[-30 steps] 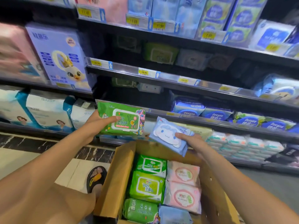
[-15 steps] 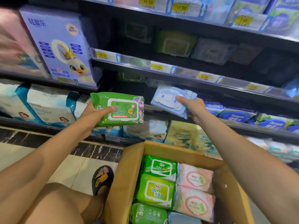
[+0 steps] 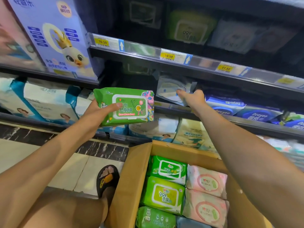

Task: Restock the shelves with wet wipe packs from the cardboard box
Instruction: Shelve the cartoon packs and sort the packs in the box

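Note:
My left hand (image 3: 98, 112) grips a green wet wipe pack (image 3: 126, 106) with a white lid, held in front of the shelves. My right hand (image 3: 192, 100) reaches into the dark middle shelf (image 3: 181, 109) and holds a pale blue wipe pack (image 3: 172, 89) with a cartoon face, which sits partly inside the shelf. Below, the open cardboard box (image 3: 131, 178) holds green packs (image 3: 166, 193) on the left and pink packs (image 3: 207, 193) on the right, with a blue pack at the bottom edge.
Dark blue wipe packs (image 3: 227, 104) lie on the same shelf to the right. Price tags (image 3: 167, 56) line the shelf edge above. A large lilac duck box (image 3: 54, 38) stands at left. Tissue bundles (image 3: 46, 102) fill the lower shelf. A sandalled foot (image 3: 107, 178) rests beside the box.
My right hand has pushed the pale blue pack up from over the box into the middle shelf. My left hand has lifted the green pack slightly. The view has moved closer to the shelves.

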The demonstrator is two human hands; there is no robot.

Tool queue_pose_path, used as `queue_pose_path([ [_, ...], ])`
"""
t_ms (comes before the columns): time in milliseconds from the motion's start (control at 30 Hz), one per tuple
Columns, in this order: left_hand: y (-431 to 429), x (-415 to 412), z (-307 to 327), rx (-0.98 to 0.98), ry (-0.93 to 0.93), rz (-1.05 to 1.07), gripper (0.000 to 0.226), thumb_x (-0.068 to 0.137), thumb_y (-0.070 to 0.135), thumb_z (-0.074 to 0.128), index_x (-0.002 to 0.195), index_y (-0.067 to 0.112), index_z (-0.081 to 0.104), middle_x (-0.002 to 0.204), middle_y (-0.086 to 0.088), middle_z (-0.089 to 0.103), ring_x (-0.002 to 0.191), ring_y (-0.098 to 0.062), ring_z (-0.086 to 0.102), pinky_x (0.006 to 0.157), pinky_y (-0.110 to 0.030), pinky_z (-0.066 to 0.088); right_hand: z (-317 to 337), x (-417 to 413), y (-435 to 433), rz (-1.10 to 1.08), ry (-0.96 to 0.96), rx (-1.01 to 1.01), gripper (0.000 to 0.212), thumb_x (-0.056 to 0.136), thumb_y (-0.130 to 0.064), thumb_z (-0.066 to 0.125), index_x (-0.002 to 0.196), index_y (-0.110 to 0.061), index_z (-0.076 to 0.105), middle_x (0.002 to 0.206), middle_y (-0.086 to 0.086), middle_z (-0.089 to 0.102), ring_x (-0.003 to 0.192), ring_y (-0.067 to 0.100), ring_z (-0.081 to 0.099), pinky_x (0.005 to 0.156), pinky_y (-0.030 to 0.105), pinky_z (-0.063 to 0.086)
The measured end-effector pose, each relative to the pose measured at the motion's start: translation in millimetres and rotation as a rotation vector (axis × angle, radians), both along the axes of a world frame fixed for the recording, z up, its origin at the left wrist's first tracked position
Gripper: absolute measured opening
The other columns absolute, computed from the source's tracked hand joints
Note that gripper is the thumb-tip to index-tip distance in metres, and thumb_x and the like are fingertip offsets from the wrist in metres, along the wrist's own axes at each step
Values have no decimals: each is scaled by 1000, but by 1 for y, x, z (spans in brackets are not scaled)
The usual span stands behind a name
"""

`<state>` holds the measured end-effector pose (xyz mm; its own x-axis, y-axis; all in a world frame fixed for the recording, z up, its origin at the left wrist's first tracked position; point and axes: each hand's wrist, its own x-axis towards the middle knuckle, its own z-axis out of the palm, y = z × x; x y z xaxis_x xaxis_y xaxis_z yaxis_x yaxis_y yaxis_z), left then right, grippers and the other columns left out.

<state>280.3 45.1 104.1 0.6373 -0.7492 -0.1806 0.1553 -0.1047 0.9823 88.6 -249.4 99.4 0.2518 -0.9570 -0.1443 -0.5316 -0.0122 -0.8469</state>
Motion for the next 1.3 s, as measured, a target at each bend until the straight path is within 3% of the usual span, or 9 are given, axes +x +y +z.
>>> queue_pose_path([
  [133,-2,-3,0,-6,8,7,79,56,45,88,127,26,61,112,5,79,103,-21,76,88,-38,60,-10,0,-2,139,258,-80,69,85,-53,78,125,0,57,110,8,56,114,31,59,82,35,45],
  [267,-1,-1,-1,-13,-6,3,110,26,66,97,123,29,62,112,5,79,100,-18,77,81,-33,62,-20,6,-3,130,362,-137,73,78,-58,82,121,-2,60,106,7,58,111,31,61,77,33,42],
  [367,1,2,-4,-25,4,4,115,23,66,98,125,26,61,112,3,79,99,-20,77,73,-28,63,-23,13,-12,102,394,-144,72,79,-56,82,119,-1,62,116,13,66,115,32,63,79,33,45],
  [467,2,5,-8,-20,11,9,116,23,65,98,125,27,61,111,3,79,100,-20,77,73,-29,63,-27,21,-30,94,385,-145,78,81,-53,82,133,-1,56,132,14,63,124,34,59,94,36,49],
  [600,2,7,-11,-15,8,4,114,19,67,97,121,30,62,110,6,79,98,-17,77,71,-25,62,-35,37,-54,81,410,-117,109,80,-63,77,159,-9,26,160,13,38,147,32,38,119,37,34],
  [800,1,7,-12,-19,20,2,86,43,51,94,119,31,61,108,6,79,98,-18,77,71,-24,62,-50,48,-71,77,382,-176,111,79,-64,76,162,-14,20,164,9,32,150,30,32,123,37,28],
  [1033,0,7,-12,0,14,8,65,68,34,81,129,27,58,112,5,79,99,-17,77,76,-25,63,-47,46,-69,118,404,-188,103,85,-57,75,160,-11,24,162,12,36,147,32,37,120,37,31],
  [1167,-3,6,-13,-4,5,15,59,69,32,82,124,29,59,110,7,79,98,-17,77,72,-24,63,-32,30,-38,184,416,-183,76,88,-51,75,142,-3,50,138,16,60,126,34,57,98,36,49],
  [1300,-2,6,-13,-12,4,-3,88,51,48,95,128,27,58,115,4,78,101,-19,77,78,-29,64,-17,11,2,195,373,-275,58,92,-45,73,125,-1,57,121,15,64,113,33,62,85,37,52],
])
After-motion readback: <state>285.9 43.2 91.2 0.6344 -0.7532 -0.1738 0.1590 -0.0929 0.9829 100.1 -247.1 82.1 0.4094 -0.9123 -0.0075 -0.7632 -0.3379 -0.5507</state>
